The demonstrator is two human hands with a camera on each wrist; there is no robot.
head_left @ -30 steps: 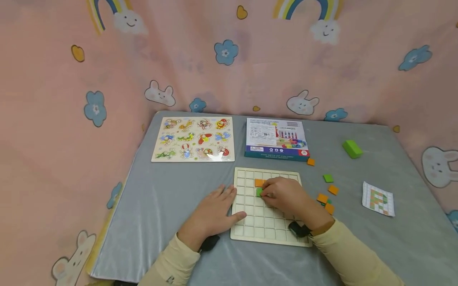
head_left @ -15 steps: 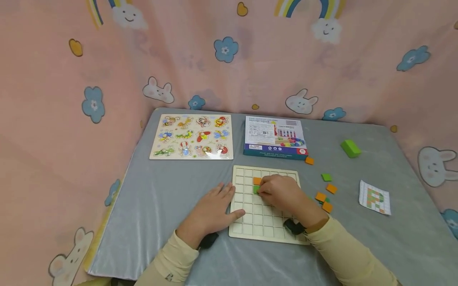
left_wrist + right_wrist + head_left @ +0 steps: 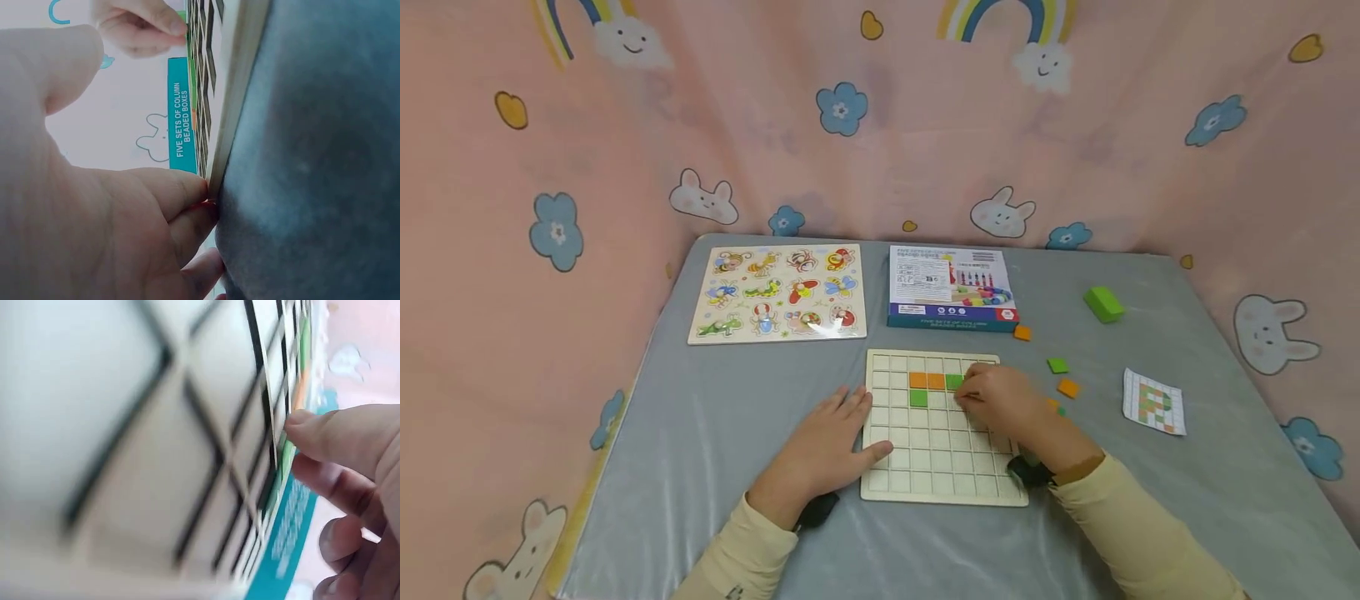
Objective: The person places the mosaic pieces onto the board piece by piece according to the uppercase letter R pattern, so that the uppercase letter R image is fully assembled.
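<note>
A pale wooden grid board (image 3: 940, 461) lies on the table. Two orange tiles (image 3: 927, 381) sit side by side in one row, with a green tile (image 3: 954, 382) to their right and another green tile (image 3: 918, 398) below the left orange one. My right hand (image 3: 1006, 408) is over the board's right part, thumb and forefinger at the right-hand green tile; in the right wrist view green shows between those fingertips (image 3: 300, 417). Fingers of my left hand (image 3: 820, 446) lie extended against the board's left edge, its thumb over the board.
Loose orange and green tiles (image 3: 1057, 366) lie right of the board, some behind my right wrist. A small printed pattern card (image 3: 1153, 402) and a green block (image 3: 1103, 304) are farther right. Behind stand a bead-set box (image 3: 951, 287) and an insect puzzle board (image 3: 777, 293).
My right hand has moved right and off the lower green tile, uncovering it, the second orange tile and the right-hand green tile. The left hand stays at the board's edge. The head view shifts slightly.
</note>
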